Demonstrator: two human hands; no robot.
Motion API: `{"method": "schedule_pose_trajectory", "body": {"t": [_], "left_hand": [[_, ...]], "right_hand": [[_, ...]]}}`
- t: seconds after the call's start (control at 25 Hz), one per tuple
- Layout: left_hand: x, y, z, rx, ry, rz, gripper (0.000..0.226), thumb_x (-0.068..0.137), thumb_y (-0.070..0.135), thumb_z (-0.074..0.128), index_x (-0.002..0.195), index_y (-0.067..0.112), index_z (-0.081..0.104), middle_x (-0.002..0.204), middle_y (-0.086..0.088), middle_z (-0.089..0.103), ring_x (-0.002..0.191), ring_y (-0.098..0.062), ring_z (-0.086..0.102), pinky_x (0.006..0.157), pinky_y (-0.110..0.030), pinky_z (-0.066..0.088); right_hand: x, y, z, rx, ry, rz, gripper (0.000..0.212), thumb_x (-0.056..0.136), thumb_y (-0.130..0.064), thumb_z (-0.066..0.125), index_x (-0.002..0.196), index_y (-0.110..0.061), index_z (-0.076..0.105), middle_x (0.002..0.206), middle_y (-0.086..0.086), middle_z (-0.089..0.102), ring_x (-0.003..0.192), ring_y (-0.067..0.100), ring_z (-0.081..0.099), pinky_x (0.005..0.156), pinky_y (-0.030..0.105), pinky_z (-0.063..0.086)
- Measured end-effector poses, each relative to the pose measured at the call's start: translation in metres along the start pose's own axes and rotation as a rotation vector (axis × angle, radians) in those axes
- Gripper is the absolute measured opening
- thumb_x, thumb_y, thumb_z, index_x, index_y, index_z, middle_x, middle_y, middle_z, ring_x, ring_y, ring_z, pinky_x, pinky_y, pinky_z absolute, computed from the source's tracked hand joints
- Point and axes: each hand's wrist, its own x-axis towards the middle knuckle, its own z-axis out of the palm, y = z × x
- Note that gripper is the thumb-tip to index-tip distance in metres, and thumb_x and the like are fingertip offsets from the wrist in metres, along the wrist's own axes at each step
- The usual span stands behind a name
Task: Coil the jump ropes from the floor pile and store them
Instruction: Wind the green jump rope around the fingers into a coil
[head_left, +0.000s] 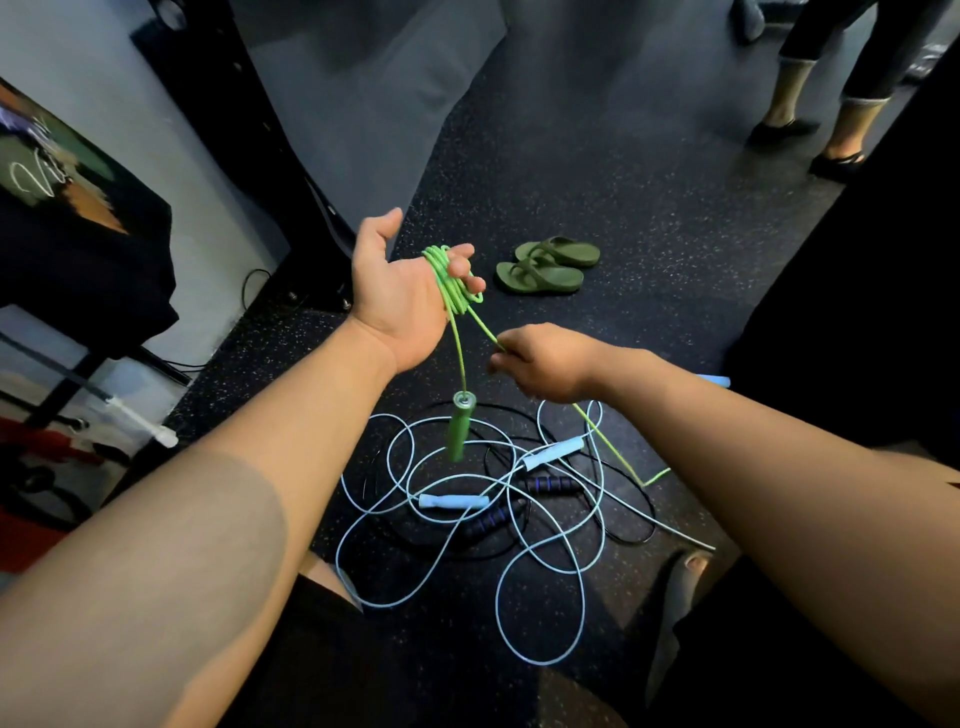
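Your left hand (400, 296) is raised above the far-left side of the pile (483, 500). Its palm is turned up toward you, the thumb is stretched away, and the fingers are curled in with the green rope (453, 283) wound around them in several loops. One end drops from those loops to the green handle (460, 428), which hangs nearly upright over the pile's far edge.

Your right hand (545, 364) sits lower, above the pile's far-right side, knuckles up. Its thumb and fingers pinch the same rope, and the strand runs straight between your two hands. Below your right hand the rope slants down and meets the floor (623, 208) just right of the pile.

The pile lies on the dark speckled floor in front of your knees. It is tangled pale blue cord with pale blue handles (452, 501), and the foam grips (551, 486) of a black rope lie among them. A pair of green sandals (545, 267) lies well beyond the pile.
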Motion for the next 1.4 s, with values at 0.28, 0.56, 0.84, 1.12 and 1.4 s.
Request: {"method": "schedule_pose_trajectory", "body": {"t": [0.28, 0.56, 0.84, 1.12, 1.4], "left_hand": [[0.010, -0.015, -0.004, 0.405, 0.228, 0.026, 0.071, 0.080, 0.060, 0.046, 0.114, -0.002, 0.052, 0.071, -0.008, 0.052, 0.068, -0.026, 0.057, 0.077, -0.038, 0.046], [-0.002, -0.031, 0.004, 0.775, -0.141, -0.179, 0.088, 0.099, 0.067, 0.013, 0.097, -0.002, 0.067, 0.087, -0.023, 0.063, 0.077, -0.024, 0.060, 0.075, -0.027, 0.052], [-0.008, -0.020, 0.012, 0.743, -0.250, -0.355, 0.084, 0.093, 0.076, 0.003, 0.082, 0.008, 0.051, 0.052, -0.007, 0.045, 0.058, -0.030, 0.053, 0.081, -0.039, 0.046], [-0.016, 0.000, 0.015, 0.491, -0.274, -0.390, 0.088, 0.084, 0.085, 0.010, 0.073, 0.009, 0.054, 0.042, 0.001, 0.032, 0.050, -0.027, 0.046, 0.088, -0.041, 0.044], [-0.014, 0.007, 0.008, 0.068, -0.163, -0.197, 0.082, 0.082, 0.087, 0.024, 0.084, 0.009, 0.052, 0.061, -0.002, 0.049, 0.076, -0.030, 0.059, 0.083, -0.036, 0.050]], "right_hand": [[-0.009, -0.018, -0.014, -0.240, 0.167, -0.150, 0.023, 0.098, -0.038, 0.047, 0.089, -0.018, 0.055, 0.080, 0.006, 0.063, 0.077, 0.032, 0.059, 0.061, 0.035, 0.039], [-0.016, -0.016, -0.035, -0.263, 0.424, -0.188, 0.025, 0.088, -0.053, 0.060, 0.093, -0.029, 0.065, 0.084, -0.006, 0.071, 0.081, 0.023, 0.066, 0.063, 0.037, 0.051], [-0.018, 0.007, -0.033, -0.153, 0.531, -0.190, 0.036, 0.088, -0.063, 0.056, 0.095, -0.028, 0.061, 0.090, -0.008, 0.068, 0.082, 0.016, 0.063, 0.062, 0.034, 0.046], [-0.007, 0.028, -0.018, 0.165, 0.480, -0.124, 0.027, 0.103, -0.037, 0.045, 0.082, -0.020, 0.045, 0.067, -0.005, 0.049, 0.062, 0.013, 0.044, 0.062, 0.035, 0.038], [0.007, 0.033, 0.011, 0.351, 0.188, 0.059, 0.036, 0.105, -0.037, 0.039, 0.084, -0.015, 0.058, 0.058, 0.003, 0.058, 0.047, 0.014, 0.054, 0.053, 0.027, 0.044]]}}
